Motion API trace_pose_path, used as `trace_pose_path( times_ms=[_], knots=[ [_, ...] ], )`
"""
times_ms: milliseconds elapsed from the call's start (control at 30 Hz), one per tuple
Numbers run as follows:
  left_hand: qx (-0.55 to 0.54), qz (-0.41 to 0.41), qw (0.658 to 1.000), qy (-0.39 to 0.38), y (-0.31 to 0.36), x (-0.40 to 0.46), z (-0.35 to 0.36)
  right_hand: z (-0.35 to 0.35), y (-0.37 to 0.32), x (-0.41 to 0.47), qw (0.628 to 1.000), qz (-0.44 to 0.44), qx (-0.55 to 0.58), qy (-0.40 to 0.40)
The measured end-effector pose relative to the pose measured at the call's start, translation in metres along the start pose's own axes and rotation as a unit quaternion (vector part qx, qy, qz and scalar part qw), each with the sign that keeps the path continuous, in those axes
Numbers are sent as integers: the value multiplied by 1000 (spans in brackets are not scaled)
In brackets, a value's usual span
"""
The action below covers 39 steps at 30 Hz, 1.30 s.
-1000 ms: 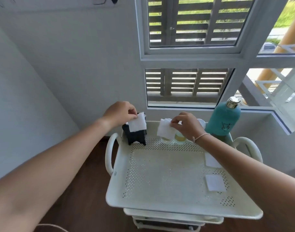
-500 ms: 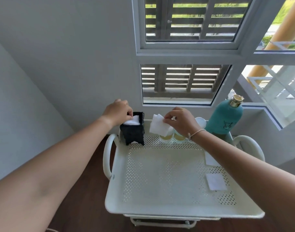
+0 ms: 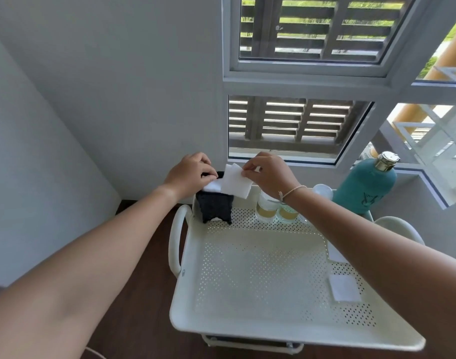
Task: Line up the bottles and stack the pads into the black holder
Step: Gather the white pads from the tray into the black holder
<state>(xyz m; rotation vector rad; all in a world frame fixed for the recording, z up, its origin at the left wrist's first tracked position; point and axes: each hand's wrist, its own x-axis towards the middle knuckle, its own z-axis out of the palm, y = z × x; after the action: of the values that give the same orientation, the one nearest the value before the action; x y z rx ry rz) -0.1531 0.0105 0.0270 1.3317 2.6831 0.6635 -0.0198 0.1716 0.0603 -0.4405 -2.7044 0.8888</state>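
The black holder (image 3: 216,206) stands in the far left corner of the white perforated tray (image 3: 250,288). My left hand (image 3: 189,174) rests on top of it, fingers pressing a white pad (image 3: 212,186) that lies in its mouth. My right hand (image 3: 269,172) pinches a couple of white pads (image 3: 236,183) right above the holder's right edge. Two small clear bottles with yellowish liquid (image 3: 265,209) (image 3: 286,213) stand side by side along the back rim. A teal bottle (image 3: 364,187) with a gold cap stands at the far right. Two loose pads (image 3: 343,287) (image 3: 334,252) lie on the tray's right side, one partly under my right arm.
A white round lid (image 3: 322,190) shows behind my right wrist. The tray is the top of a cart with looped handles (image 3: 175,242) at both ends. Grey wall and a louvred window stand close behind; dark wood floor lies below on the left.
My right hand carried its pads left from above the small bottles to the holder. My left hand pushed its pad down into the holder's top.
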Motion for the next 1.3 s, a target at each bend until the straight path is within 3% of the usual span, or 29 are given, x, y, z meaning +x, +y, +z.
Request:
trace_pose_path(
  times_ms=[167,367,700,900,1000,1300],
  knots=[
    [-163,-70,983,-46,-17,-10,-5,5,-10,11,999,-18,-32,-25],
    [-130,-76,976,-156,-31,-14,-6,20,-24,25,995,-22,-84,-45],
    [-143,-72,976,-147,-32,-18,-5,50,-23,31,983,-41,-172,-47],
    [-150,-80,974,-152,-33,-20,-8,56,-23,23,996,-44,-83,12],
    [-160,-87,971,-152,-34,-20,-9,59,-24,17,994,-49,-86,-38],
    [-151,-95,972,-154,-33,-16,-9,59,-34,27,952,-28,-267,-147]
  ],
)
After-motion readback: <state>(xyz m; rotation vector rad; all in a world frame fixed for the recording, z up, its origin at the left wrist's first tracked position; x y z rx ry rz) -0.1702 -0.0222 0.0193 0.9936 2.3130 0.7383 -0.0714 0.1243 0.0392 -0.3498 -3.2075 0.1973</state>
